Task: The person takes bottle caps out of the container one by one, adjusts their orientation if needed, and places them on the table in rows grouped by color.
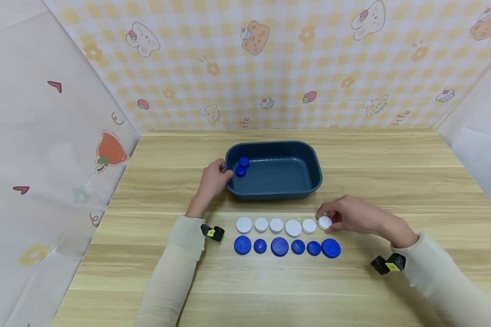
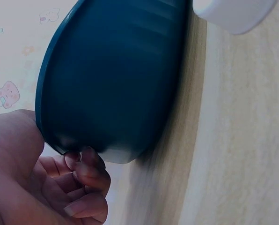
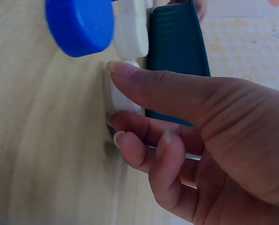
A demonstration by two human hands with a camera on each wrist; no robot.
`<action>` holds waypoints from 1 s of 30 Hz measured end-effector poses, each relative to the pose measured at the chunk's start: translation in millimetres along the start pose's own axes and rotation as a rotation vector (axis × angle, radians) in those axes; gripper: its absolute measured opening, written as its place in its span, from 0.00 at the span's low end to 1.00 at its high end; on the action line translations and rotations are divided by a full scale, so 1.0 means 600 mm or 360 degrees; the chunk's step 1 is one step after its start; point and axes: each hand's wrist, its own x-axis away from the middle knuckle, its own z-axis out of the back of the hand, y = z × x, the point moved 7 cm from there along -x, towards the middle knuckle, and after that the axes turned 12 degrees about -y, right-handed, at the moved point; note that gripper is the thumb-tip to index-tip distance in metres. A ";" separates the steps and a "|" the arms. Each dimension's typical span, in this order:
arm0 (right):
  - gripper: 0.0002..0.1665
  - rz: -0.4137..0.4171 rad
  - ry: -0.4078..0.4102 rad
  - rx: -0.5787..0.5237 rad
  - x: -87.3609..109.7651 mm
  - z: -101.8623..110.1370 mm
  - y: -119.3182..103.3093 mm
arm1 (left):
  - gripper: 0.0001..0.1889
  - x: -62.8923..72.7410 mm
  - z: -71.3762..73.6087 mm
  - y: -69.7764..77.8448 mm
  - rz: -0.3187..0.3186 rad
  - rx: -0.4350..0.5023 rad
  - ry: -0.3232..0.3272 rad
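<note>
My left hand (image 1: 215, 180) grips the left rim of a dark teal plastic tub (image 1: 278, 196), thumb over the edge and fingers against the outer wall. Two blue bottle caps (image 1: 243, 162) lie inside the tub at its left end. My right hand (image 1: 353, 215) pinches a white bottle cap (image 1: 325, 222) between thumb and index finger, at the right end of a row of white caps (image 1: 276, 225). In the right wrist view this white cap (image 3: 123, 98) stands between the thumb and a fingertip, close over the table.
A row of blue caps (image 1: 279, 246) of mixed sizes lies nearer to me, just below the white row. All stand on a wood-grain table (image 1: 270, 290). Patterned cloth (image 1: 278, 72) hangs behind the table, with pale sheets at both sides.
</note>
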 end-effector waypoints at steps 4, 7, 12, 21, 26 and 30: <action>0.19 0.0000 -0.0001 -0.0002 0.000 -0.006 0.002 | 0.06 -0.001 -0.001 -0.003 0.0034 0.0003 0.0002; 0.19 0.0011 0.0000 -0.0019 0.001 -0.007 0.002 | 0.09 -0.002 -0.003 -0.009 0.0071 0.0033 -0.0022; 0.20 0.0009 -0.0019 -0.0016 0.002 -0.006 -0.001 | 0.16 -0.006 -0.007 -0.016 0.0083 0.0067 -0.0074; 0.24 -0.0053 -0.0021 0.0039 0.004 0.050 -0.045 | 0.26 -0.010 -0.009 -0.019 -0.0004 0.0087 -0.0108; 0.20 -0.0041 0.0075 0.0158 -0.020 0.100 -0.085 | 0.34 -0.012 -0.010 -0.022 -0.0132 0.0154 -0.0156; 0.18 0.0034 0.0158 0.0203 -0.056 0.133 -0.113 | 0.36 -0.014 -0.012 -0.018 -0.0302 0.0105 -0.0233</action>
